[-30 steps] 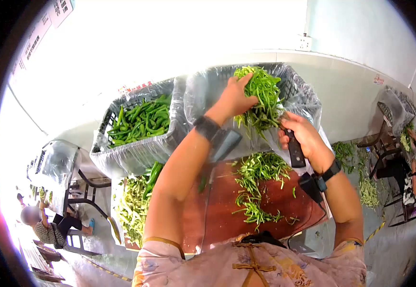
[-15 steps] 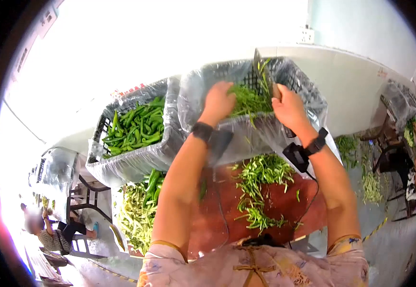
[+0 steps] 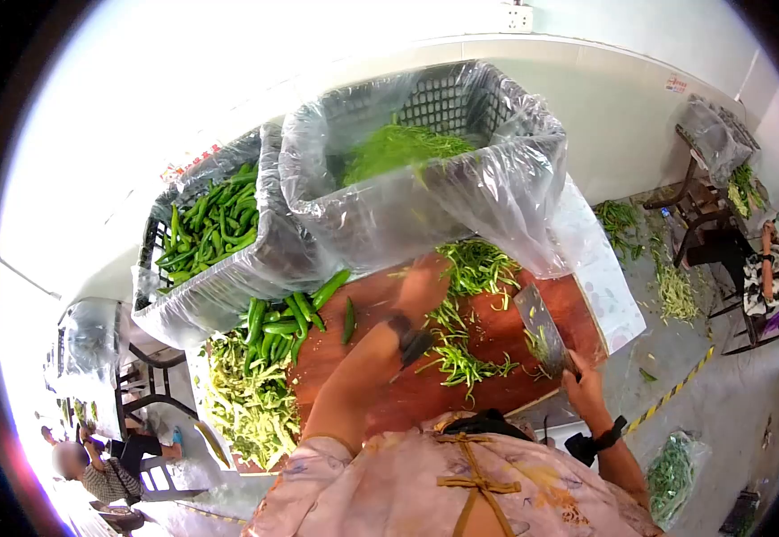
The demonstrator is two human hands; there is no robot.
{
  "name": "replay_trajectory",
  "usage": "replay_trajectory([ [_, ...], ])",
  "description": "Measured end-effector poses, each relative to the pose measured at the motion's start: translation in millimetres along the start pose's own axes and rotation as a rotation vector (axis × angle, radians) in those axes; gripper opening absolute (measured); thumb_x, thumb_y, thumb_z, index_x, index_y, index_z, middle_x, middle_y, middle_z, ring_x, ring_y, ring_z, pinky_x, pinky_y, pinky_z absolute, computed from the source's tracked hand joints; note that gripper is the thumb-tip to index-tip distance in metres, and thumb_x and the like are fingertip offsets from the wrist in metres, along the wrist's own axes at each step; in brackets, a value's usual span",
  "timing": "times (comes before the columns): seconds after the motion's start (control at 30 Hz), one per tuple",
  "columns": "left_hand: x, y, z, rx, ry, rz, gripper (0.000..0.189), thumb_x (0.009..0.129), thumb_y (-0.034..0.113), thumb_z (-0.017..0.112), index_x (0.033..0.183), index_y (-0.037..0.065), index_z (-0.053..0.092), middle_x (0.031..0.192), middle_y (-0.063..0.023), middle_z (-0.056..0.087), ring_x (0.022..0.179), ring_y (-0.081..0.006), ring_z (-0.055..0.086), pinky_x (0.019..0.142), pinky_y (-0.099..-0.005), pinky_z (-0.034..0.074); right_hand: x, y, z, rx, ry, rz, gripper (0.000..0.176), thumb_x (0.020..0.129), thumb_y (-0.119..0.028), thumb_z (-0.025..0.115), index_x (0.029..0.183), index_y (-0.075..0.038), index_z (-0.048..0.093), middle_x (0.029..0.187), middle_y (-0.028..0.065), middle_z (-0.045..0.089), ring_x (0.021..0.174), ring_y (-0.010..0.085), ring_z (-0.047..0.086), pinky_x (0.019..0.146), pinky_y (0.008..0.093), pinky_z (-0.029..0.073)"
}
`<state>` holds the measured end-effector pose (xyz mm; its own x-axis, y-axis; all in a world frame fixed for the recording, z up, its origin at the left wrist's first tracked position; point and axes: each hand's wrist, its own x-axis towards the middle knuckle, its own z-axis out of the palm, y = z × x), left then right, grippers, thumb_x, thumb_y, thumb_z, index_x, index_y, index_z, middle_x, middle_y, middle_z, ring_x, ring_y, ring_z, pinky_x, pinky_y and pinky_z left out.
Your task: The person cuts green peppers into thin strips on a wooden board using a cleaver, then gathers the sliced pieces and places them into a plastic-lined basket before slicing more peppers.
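My right hand is wrapped round the handle of a cleaver. Its broad blade is over the right side of the red-brown board, with green bits stuck to it. Motion smears my left hand, which is beside a heap of shredded green peppers; its fingers cannot be made out. More shreds trail down the board toward me. Whole green peppers lie at the board's left, above a pile of pale pepper cores and scraps.
Behind the board stands a plastic-lined crate holding shredded peppers. A second lined crate at left holds whole peppers. Other people sit at far left and far right. A bag of greens lies on the floor.
Both hands have come back from the crate to the board. The cleaver has moved down and right, and its blade no longer carries the shreds. The view has shifted, too.
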<state>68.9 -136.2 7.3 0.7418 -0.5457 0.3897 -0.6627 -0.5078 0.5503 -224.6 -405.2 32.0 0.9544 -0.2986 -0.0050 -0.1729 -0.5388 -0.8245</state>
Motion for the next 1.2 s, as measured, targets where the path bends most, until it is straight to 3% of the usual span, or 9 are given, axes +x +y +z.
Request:
replay_trajectory([
  [0.07, 7, -14, 19, 0.099, -0.018, -0.004, 0.032, 0.079, 0.017, 0.057, 0.109, 0.007, 0.062, 0.115, -0.0164, 0.057, 0.11, -0.0328, 0.052, 0.091, -0.045, 0.043, -4, 2, -2, -0.102, 0.097, -0.024, 0.043, 0.082, -0.004, 0.054, 0.124, -0.002, 0.051, 0.098, 0.0214, 0.065, 0.09, 0.0297, 0.065, 0.076, 0.0374, 0.05],
  [0.2, 32, -11, 46, 0.246, -0.103, 0.094, 0.038, 0.082, 0.023, 0.052, 0.116, 0.007, 0.058, 0.122, -0.0158, 0.053, 0.115, -0.0326, 0.048, 0.097, -0.0454, 0.039, 15, -7, 1, -0.359, 0.165, 0.108, 0.044, 0.081, -0.007, 0.055, 0.125, -0.004, 0.051, 0.1, 0.021, 0.065, 0.088, 0.0344, 0.065, 0.077, 0.0393, 0.05],
  [0.27, 55, 3, 52, 0.239, -0.099, 0.107, 0.04, 0.082, 0.025, 0.051, 0.118, 0.007, 0.056, 0.123, -0.0154, 0.053, 0.115, -0.0326, 0.048, 0.099, -0.045, 0.037, 38, -3, 9, -0.715, 0.328, -0.226, 0.044, 0.081, -0.01, 0.056, 0.125, -0.004, 0.052, 0.106, 0.0209, 0.063, 0.09, 0.0379, 0.062, 0.079, 0.0412, 0.05],
  [0.7, 14, 27, 42, 0.319, -0.523, -0.097, 0.044, 0.08, 0.038, 0.06, 0.113, 0.009, 0.06, 0.124, -0.0131, 0.053, 0.118, -0.029, 0.046, 0.098, -0.0475, 0.036, 68, -36, 38, -0.387, -0.065, -0.214, 0.043, 0.079, -0.007, 0.056, 0.122, -0.004, 0.054, 0.082, 0.0189, 0.062, 0.074, 0.0363, 0.061, 0.066, 0.0423, 0.049],
  [0.8, -18, 23, 20, 0.067, -0.072, 0.149, 0.022, 0.081, 0.02, 0.059, 0.097, 0.005, 0.065, 0.109, -0.0174, 0.059, 0.1, -0.0343, 0.056, 0.088, -0.0454, 0.046, 47, -27, 20, -0.274, -0.05, -0.298, 0.044, 0.08, -0.008, 0.057, 0.124, -0.005, 0.053, 0.08, 0.0186, 0.061, 0.072, 0.036, 0.061, 0.065, 0.0418, 0.049],
  [0.9, -7, 8, -2, 0.132, -0.041, 0.099, 0.017, 0.081, 0.018, 0.058, 0.088, 0.004, 0.065, 0.097, -0.0175, 0.062, 0.093, -0.0347, 0.059, 0.08, -0.0451, 0.048, 41, -20, 6, -0.376, -0.093, -0.206, 0.045, 0.08, -0.009, 0.056, 0.125, -0.005, 0.052, 0.082, 0.0179, 0.062, 0.074, 0.0351, 0.061, 0.066, 0.0418, 0.049],
  [0.93, 3, -3, -7, 0.173, -0.345, 0.013, 0.024, 0.082, 0.024, 0.056, 0.098, 0.008, 0.064, 0.107, -0.0171, 0.06, 0.101, -0.0308, 0.057, 0.087, -0.0423, 0.046, 46, -17, 3, -0.445, -0.095, -0.246, 0.044, 0.081, -0.008, 0.056, 0.125, -0.005, 0.053, 0.083, 0.0175, 0.061, 0.074, 0.0345, 0.06, 0.067, 0.042, 0.048],
  [1.13, 87, -26, 27, 0.208, -0.532, -0.181, 0.022, 0.081, 0.023, 0.056, 0.096, 0.008, 0.063, 0.096, -0.0192, 0.06, 0.083, -0.0326, 0.063, 0.068, -0.0414, 0.052, 118, -40, -4, -0.417, 0.134, -0.279, 0.039, 0.085, -0.007, 0.053, 0.124, -0.004, 0.053, 0.103, 0.0217, 0.062, 0.09, 0.0362, 0.062, 0.076, 0.0407, 0.048],
  [1.2, 96, -40, 50, 0.331, -0.216, 0.279, 0.024, 0.082, 0.021, 0.056, 0.102, 0.009, 0.062, 0.103, -0.0187, 0.061, 0.086, -0.0326, 0.063, 0.072, -0.0416, 0.052, 129, -43, -5, -0.263, 0.3, -0.048, 0.039, 0.086, -0.008, 0.052, 0.125, -0.005, 0.052, 0.109, 0.0219, 0.061, 0.095, 0.0374, 0.061, 0.08, 0.0393, 0.049],
])
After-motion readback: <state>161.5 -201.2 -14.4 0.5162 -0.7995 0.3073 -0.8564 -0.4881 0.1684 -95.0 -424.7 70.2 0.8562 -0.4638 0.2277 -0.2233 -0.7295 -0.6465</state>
